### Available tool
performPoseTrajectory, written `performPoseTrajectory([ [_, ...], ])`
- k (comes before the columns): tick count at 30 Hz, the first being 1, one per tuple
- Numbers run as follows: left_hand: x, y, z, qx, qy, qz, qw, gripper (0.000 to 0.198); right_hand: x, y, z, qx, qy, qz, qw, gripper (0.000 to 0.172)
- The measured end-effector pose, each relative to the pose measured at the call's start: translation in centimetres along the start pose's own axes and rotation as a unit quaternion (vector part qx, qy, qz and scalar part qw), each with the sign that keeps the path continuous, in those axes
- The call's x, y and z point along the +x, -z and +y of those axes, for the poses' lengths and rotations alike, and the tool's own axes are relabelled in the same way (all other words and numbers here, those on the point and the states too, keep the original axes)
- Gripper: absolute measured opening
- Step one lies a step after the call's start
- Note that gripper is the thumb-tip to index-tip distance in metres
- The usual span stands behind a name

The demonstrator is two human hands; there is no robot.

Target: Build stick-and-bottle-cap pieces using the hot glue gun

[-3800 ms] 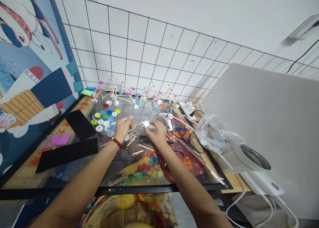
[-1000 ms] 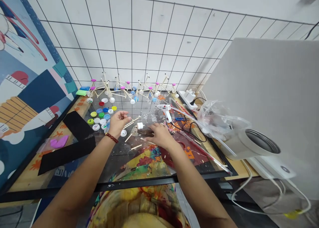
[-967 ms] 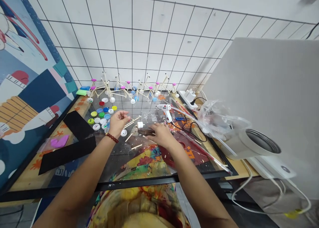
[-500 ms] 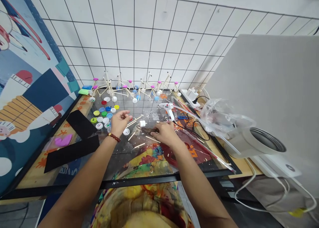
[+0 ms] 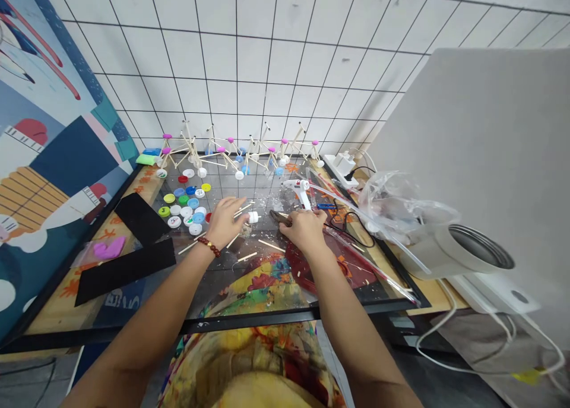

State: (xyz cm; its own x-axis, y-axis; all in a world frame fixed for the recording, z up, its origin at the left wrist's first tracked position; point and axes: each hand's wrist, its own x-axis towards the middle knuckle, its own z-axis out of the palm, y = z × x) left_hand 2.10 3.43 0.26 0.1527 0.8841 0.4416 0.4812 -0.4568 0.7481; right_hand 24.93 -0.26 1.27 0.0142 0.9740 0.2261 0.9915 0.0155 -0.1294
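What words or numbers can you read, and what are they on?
None can be read for sure.
Pale letters on the dark blue patch: too blurred.
Marks on the white caps: too small.
Orange marks on the dark red sheet: unclear.

Across the table (image 5: pixel 196 289), a row of stick figures (image 5: pixel 221 150) is ranged along the rear edge, with a wire grid (image 5: pixel 237 80) set behind. At left, bottle caps (image 5: pixel 183 199) are clustered in front of the row; farther left and nearer the front, two strips (image 5: pixel 125 271) are laid, a clay lump (image 5: pixel 109 249) being placed left of them. At centre, a stacked cap piece (image 5: pixel 253 217) is positioned just right of the left hand (image 5: pixel 224 224), loose sticks (image 5: pixel 271 246) being scattered before it. A tool (image 5: pixel 278 217) is held in the right hand (image 5: pixel 305 230); directly behind, a glue gun (image 5: pixel 304 197) is set. At right, a plastic bag (image 5: pixel 387 203) and canister (image 5: pixel 439 250) are placed.
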Motion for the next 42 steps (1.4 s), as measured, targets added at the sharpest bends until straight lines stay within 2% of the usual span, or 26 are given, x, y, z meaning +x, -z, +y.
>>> performPoseTrajectory([
  [3,0.0,-1.3,0.1,0.045,-0.012,-0.05,0.998,0.045,-0.4,0.0,-0.8,0.027,0.03,0.044,0.998,0.022],
  [5,0.1,-1.8,0.1,0.04,0.002,-0.048,0.998,0.04,-0.8,-0.2,-2.0,0.063,0.064,0.046,0.995,0.024],
  [7,0.3,-1.8,0.2,0.03,0.016,-0.015,0.999,0.035,-1.0,-0.6,-3.3,0.088,0.102,0.015,0.991,0.032],
  [9,0.6,-1.3,0.3,0.013,0.036,0.041,0.998,0.034,-0.8,-1.0,-4.3,0.084,0.136,-0.022,0.987,0.038],
  [11,1.0,-0.4,0.4,-0.053,0.072,0.102,0.991,0.037,-0.1,-1.1,-4.6,0.056,0.138,-0.039,0.988,0.037],
  [14,1.5,1.0,0.3,-0.228,0.135,0.169,0.949,0.045,1.3,-1.1,-4.2,0.008,0.078,-0.023,0.997,0.024],
  [16,1.6,1.5,0.2,-0.315,0.163,0.188,0.916,0.052,1.8,-1.1,-4.3,0.007,0.059,-0.021,0.998,0.019],
  [21,1.4,1.4,0.4,-0.408,0.216,0.15,0.874,0.061,2.1,-1.8,-5.8,0.063,0.123,-0.048,0.989,0.021],
  [25,1.1,1.1,0.7,-0.441,0.254,0.143,0.849,0.06,2.8,-1.4,-4.7,0.023,0.062,-0.016,0.998,0.018],
  [28,1.0,1.0,0.9,-0.454,0.252,0.134,0.844,0.055,2.6,-0.6,-3.8,0.03,0.062,-0.014,0.997,0.017],
  [31,0.9,0.8,1.0,-0.473,0.245,0.121,0.837,0.044,1.9,-0.5,-4.7,0.075,0.117,-0.04,0.989,0.019],
  [33,0.9,0.7,1.1,-0.487,0.251,0.114,0.828,0.041,1.7,-0.8,-5.5,0.068,0.128,-0.05,0.988,0.02],
  [38,0.8,0.5,1.1,-0.488,0.266,0.113,0.823,0.042,2.5,-1.0,-4.6,0.011,0.051,-0.021,0.998,0.019],
  [42,0.8,0.4,1.2,-0.487,0.269,0.107,0.824,0.044,2.2,-0.9,-4.3,0.03,0.117,-0.072,0.99,0.018],
])
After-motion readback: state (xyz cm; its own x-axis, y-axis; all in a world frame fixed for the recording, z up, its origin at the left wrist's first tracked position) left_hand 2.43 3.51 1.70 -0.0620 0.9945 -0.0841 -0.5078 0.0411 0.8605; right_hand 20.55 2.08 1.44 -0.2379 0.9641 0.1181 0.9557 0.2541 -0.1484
